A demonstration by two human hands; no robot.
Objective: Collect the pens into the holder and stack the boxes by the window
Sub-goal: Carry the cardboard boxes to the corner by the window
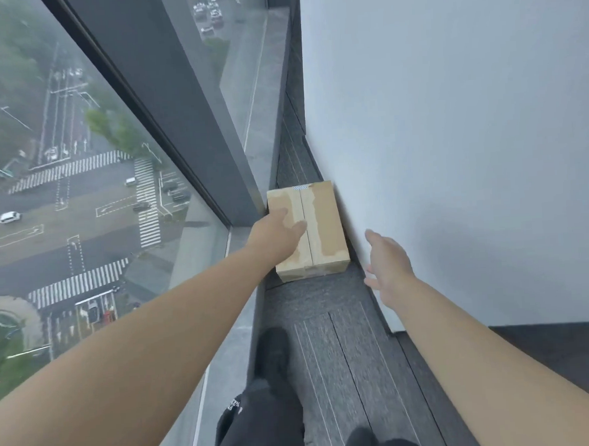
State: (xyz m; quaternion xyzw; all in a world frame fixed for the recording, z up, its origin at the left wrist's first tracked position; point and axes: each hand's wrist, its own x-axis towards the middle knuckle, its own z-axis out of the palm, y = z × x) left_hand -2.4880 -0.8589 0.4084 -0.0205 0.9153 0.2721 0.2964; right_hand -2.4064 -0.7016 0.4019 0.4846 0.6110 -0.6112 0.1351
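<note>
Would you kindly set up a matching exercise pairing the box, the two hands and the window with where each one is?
Things:
1. box
2. left hand
3. right hand
4. window

Places:
A. open in the air, beside the wall, off the box
B. on the carpet, between window frame and wall
C. along the left side, above a street crossing
D. resting on the box top

Pairs: 1-B, 2-D, 3-A, 4-C
</note>
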